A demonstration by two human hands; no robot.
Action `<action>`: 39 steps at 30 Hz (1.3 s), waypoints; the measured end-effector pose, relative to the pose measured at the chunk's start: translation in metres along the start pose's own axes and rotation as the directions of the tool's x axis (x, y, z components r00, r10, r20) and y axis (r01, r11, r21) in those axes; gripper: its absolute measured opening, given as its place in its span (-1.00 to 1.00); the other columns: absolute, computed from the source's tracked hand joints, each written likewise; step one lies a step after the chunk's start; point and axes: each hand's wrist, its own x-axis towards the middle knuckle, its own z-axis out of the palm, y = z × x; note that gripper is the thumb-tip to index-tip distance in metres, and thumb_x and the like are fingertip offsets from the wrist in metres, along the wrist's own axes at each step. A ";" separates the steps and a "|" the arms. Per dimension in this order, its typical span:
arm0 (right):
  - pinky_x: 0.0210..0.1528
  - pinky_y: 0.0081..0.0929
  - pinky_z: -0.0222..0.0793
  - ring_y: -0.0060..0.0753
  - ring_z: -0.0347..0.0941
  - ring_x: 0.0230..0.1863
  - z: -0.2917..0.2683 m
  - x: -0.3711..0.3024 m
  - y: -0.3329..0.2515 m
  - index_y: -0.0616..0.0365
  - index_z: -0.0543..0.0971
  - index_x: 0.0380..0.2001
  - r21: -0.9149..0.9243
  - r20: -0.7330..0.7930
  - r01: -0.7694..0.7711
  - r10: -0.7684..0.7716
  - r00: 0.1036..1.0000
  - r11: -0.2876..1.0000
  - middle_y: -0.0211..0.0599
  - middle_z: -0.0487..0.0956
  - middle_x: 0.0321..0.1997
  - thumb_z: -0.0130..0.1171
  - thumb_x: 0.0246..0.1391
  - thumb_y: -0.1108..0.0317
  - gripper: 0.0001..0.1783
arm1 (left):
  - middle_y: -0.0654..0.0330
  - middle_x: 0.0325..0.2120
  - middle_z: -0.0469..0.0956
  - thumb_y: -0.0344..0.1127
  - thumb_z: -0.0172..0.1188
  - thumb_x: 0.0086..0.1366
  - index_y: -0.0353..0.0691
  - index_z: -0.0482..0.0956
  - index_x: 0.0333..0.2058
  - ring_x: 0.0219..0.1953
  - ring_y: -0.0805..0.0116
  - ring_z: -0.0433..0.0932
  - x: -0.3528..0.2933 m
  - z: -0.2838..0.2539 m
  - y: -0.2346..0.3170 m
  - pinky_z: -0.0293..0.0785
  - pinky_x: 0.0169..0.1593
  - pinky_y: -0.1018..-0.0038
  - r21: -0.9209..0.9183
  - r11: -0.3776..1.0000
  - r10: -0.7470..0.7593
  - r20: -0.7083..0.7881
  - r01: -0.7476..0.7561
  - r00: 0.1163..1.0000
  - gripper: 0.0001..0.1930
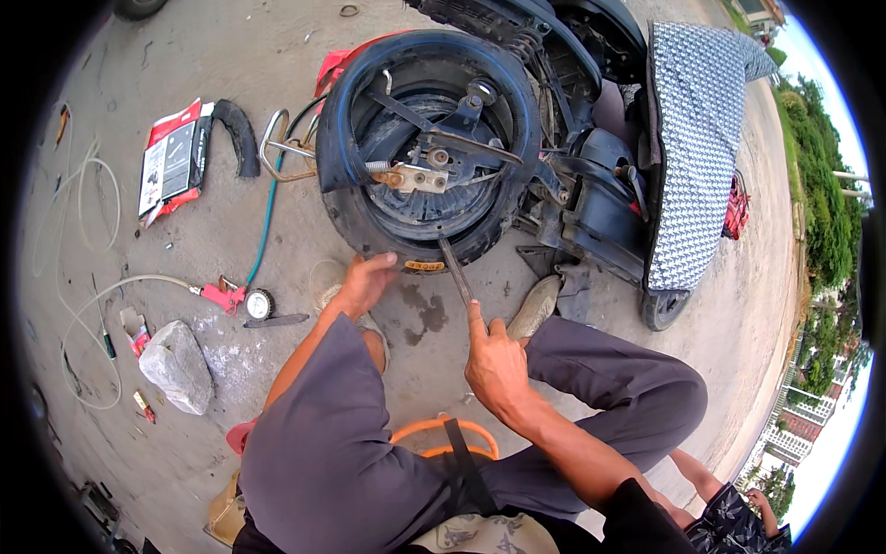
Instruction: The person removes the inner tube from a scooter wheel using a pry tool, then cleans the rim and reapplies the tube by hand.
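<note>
Your right hand (496, 363) is wrapped around a slim metal bar (456, 269), its index finger stretched along the shaft. The bar is straight, dull grey-brown and worn, and slants up and slightly left from your grip to the wheel's lower edge. Your left hand (363, 284) has its fingertips against the underside of the tyre (341, 138); you may be pinching the rubber there or only resting on it, I cannot tell which.

The tyre lies just beyond both hands: a thick, matt black rubber ring with a fine blue line along its upper part and dusty scuffs low down. A small yellow patch (425, 266) sits on it between your hands. Inside the ring is a dark, round rim (406, 224) with a grimy sheen.

Well right of your grip hangs a black-and-white patterned cloth (697, 148). Well left sit a rough, angular pale stone (177, 367) and a round-dialled gauge (259, 305) with a red handle.
</note>
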 end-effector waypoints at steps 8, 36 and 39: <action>-0.35 0.11 0.46 0.31 0.51 -0.42 0.105 -0.003 0.028 -0.10 0.05 0.48 0.243 -0.082 -0.078 0.101 0.991 0.967 0.10 0.41 -0.09 0.05 0.05 0.56 -0.09 | 0.00 0.14 0.42 -0.32 0.30 0.25 -0.36 0.23 0.25 0.18 0.12 0.43 -0.005 -0.005 -0.003 0.32 0.25 0.12 0.117 0.993 -0.008 -0.115 0.022 0.993 -0.34; 0.11 0.05 0.44 0.28 0.52 0.07 0.129 0.020 0.036 -0.43 -0.41 0.51 0.471 0.256 -0.181 0.062 0.965 0.863 0.23 0.31 0.31 -0.06 0.14 0.56 0.09 | -0.05 -0.45 0.59 -0.35 0.24 0.20 -0.30 0.51 -0.14 -0.34 -0.06 0.63 -0.021 0.254 0.194 0.49 -0.21 0.11 0.877 -0.433 0.645 0.462 -0.206 0.608 -0.74; 0.11 0.06 0.44 0.29 0.52 0.08 0.138 0.017 0.041 -0.44 -0.42 0.51 0.469 0.214 -0.172 0.078 0.974 0.866 0.26 0.32 0.29 -0.05 0.13 0.57 0.11 | 0.08 -0.38 0.51 -0.35 0.30 0.11 -0.21 0.45 -0.24 -0.38 0.11 0.63 -0.078 0.238 0.134 0.51 -0.33 0.22 0.521 -0.741 0.191 0.769 -0.424 0.611 -0.74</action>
